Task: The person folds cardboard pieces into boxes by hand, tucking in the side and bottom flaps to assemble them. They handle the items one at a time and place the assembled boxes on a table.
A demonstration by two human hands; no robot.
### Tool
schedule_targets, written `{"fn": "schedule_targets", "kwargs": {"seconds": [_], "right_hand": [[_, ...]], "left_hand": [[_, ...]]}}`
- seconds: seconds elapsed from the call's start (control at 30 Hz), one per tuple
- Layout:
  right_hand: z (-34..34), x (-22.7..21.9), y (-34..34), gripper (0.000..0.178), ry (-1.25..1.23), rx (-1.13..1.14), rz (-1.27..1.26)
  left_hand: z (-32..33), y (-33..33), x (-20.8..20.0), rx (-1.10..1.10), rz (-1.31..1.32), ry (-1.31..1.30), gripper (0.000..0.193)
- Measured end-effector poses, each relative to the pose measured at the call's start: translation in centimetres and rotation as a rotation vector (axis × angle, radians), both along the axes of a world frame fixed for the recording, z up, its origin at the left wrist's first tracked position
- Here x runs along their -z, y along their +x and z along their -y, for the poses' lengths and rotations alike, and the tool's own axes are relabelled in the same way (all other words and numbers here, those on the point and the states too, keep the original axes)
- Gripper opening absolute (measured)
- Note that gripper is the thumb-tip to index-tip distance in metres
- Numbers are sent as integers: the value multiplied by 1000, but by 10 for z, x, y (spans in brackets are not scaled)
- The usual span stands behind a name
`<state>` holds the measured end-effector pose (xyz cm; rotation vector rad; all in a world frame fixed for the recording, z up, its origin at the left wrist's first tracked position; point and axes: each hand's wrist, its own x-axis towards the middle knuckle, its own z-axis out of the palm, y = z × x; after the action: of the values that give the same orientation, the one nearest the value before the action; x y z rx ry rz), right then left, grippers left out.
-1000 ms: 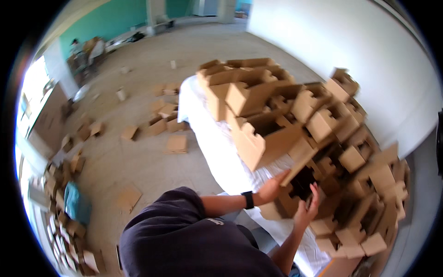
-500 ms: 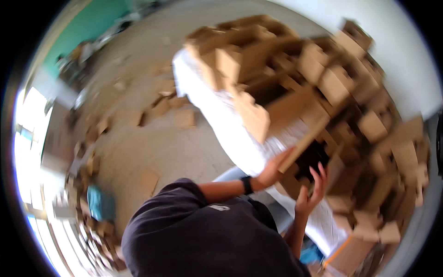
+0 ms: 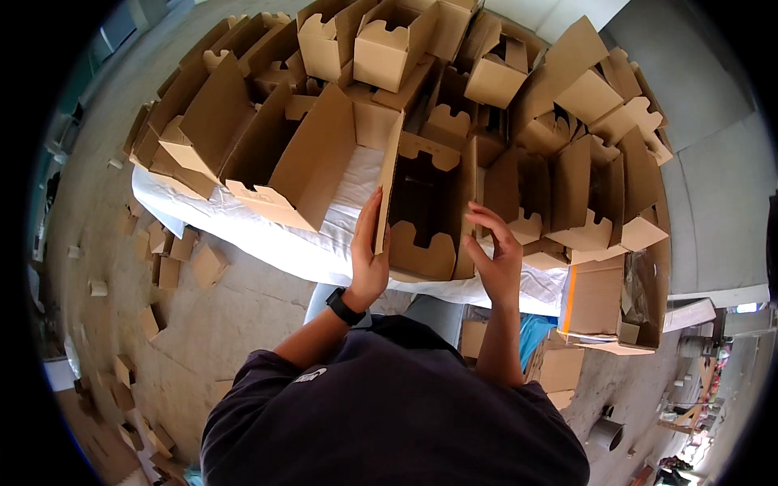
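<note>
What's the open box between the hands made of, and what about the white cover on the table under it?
The box looks like brown corrugated cardboard with a matte finish, showing die-cut tabs and folded flaps. The white cover looks like thin plastic sheeting or cloth; its wrinkles show, but I can't tell which.

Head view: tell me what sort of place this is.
Probably a workshop or packing area for folding cartons. A heap of folded cardboard boxes covers a white-sheeted table, cardboard offcuts litter the bare concrete floor, and both hands flank an open box.

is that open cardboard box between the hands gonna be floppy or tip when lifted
The cardboard box is probably light: thin walls, nothing visible inside. Its loose flaps likely flex where the left hand presses. With the right hand barely touching, it may tip.
</note>
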<state>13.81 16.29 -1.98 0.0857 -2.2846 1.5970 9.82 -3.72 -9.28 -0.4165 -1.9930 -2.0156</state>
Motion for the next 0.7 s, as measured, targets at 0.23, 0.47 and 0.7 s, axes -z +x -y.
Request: {"fn": "schedule_targets", "kwargs": {"seconds": [0.23, 0.47, 0.7], "right_hand": [[14, -10, -6, 28, -13, 13, -79], [27, -39, -27, 25, 236, -33, -269], [32, -57, -91, 35, 899, -129, -91]], "left_hand": [[11, 8, 2, -10, -5, -63, 55], [15, 10, 6, -28, 11, -91, 53], [14, 15, 9, -54, -20, -138, 52]]}}
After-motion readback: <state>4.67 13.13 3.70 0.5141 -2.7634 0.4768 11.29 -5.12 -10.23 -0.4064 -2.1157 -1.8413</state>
